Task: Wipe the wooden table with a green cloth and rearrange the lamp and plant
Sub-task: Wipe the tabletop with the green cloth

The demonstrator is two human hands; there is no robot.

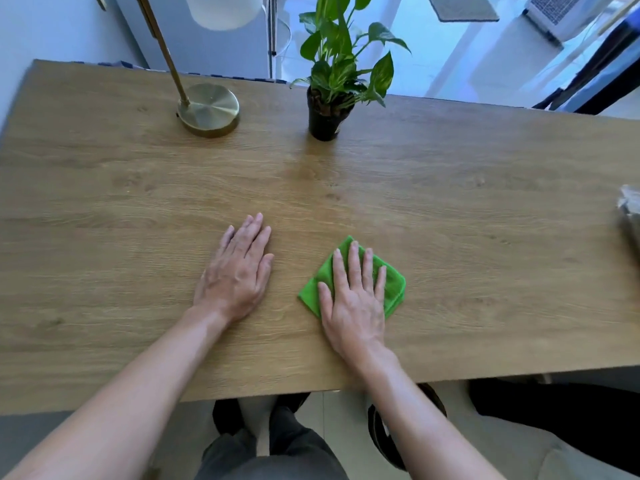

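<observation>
Two bare forearms reach forward. The left hand lies flat, palm down, fingers together and extended. The right hand also lies flat, palm down, fingers slightly spread.

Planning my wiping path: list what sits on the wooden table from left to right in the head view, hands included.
Lamp base → left hand → potted plant → right hand pressed flat on the green cloth → a greyish object cut off at the table's right edge, too blurred to identify.
</observation>
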